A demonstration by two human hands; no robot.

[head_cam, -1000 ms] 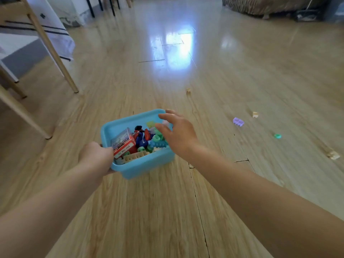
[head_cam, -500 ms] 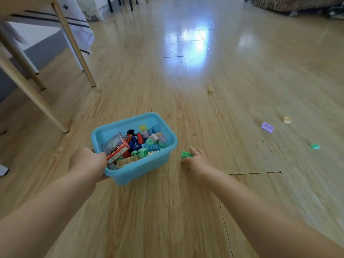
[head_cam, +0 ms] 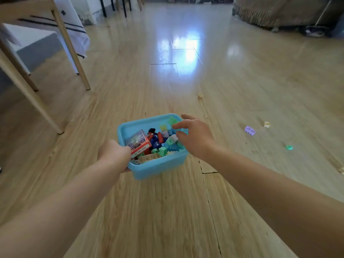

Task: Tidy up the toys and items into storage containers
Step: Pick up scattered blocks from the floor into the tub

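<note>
Blue bin (head_cam: 158,167) on floor (head_cam: 167,211), holding mixed bricks plus red box (head_cam: 138,144) at its left end. Left hand (head_cam: 114,155) grips bin's left rim. Right hand (head_cam: 195,138), half second ago at floor right of bin pinching green brick (head_cam: 172,120), now over bin's right side, fingers spread. Green brick blurred. Purple brick (head_cam: 250,130) lies well right of bin.

Left hand (head_cam: 114,155) grips blue bin (head_cam: 158,167); right hand (head_cam: 195,138) hovers above.
</note>
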